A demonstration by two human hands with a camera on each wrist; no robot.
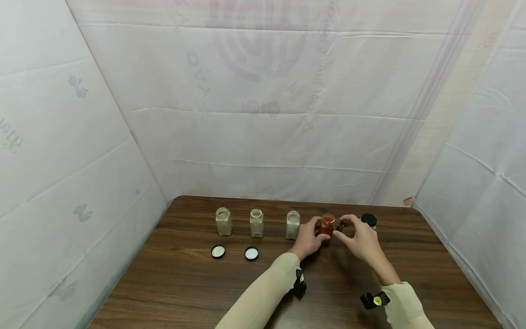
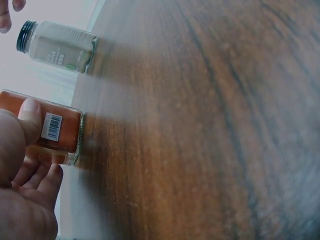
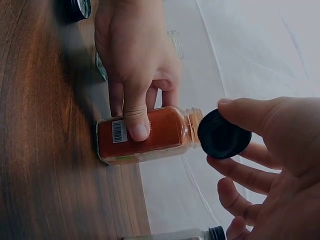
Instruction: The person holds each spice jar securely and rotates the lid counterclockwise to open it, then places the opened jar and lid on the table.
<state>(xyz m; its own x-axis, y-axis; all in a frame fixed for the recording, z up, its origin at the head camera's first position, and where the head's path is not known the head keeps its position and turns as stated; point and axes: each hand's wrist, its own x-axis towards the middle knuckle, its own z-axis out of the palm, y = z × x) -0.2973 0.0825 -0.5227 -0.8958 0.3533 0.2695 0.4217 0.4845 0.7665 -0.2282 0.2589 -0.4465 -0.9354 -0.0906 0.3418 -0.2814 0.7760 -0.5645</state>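
A glass spice jar of red-orange powder (image 1: 327,225) stands uncapped on the wooden table. My left hand (image 1: 308,238) grips it around the body, the thumb beside a barcode label in the right wrist view. Just off the jar's threaded mouth, my right hand (image 1: 361,240) pinches a black lid (image 3: 224,134) between thumb and fingers. Behind the right hand is a jar with a black lid on (image 1: 369,220), partly hidden in the head view; the left wrist view shows this capped jar (image 2: 62,47) with pale contents.
Left of the hands stand three open glass jars: one at far left (image 1: 223,222), a middle one (image 1: 256,224) and one near my left hand (image 1: 292,225). Two black lids, left (image 1: 218,251) and right (image 1: 251,253), lie upturned in front. White cloth (image 1: 263,137) hangs behind the table.
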